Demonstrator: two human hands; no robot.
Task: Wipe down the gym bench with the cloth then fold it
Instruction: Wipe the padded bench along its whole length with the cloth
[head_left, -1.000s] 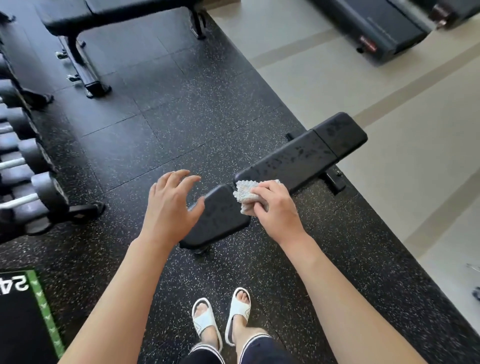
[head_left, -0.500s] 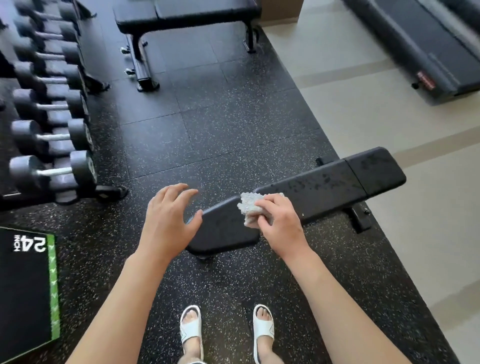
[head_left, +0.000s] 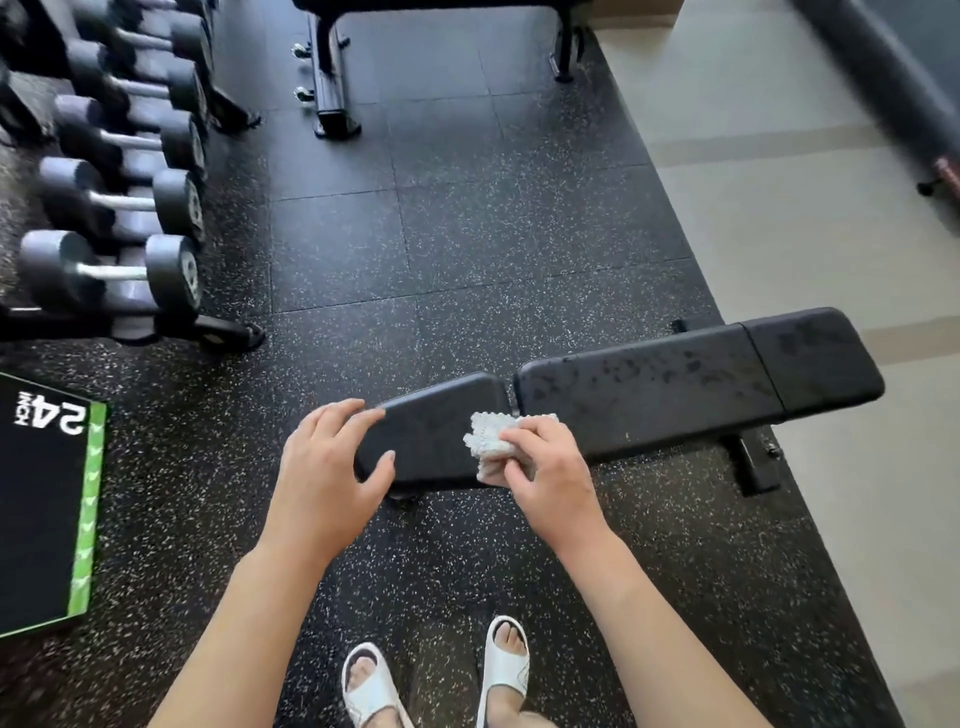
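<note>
While the left hand (head_left: 324, 478) hovers with fingers spread and relaxed at the near end of the gym bench (head_left: 644, 400), holding nothing, the right hand (head_left: 550, 467) grips the bunched cloth (head_left: 491, 441) against the padded surface, beside the gap between seat and back pad. Wiping looks barely begun: blotches mark the long pad to the right. The next move likely calls for firm strokes rightward, with folding afterward.
</note>
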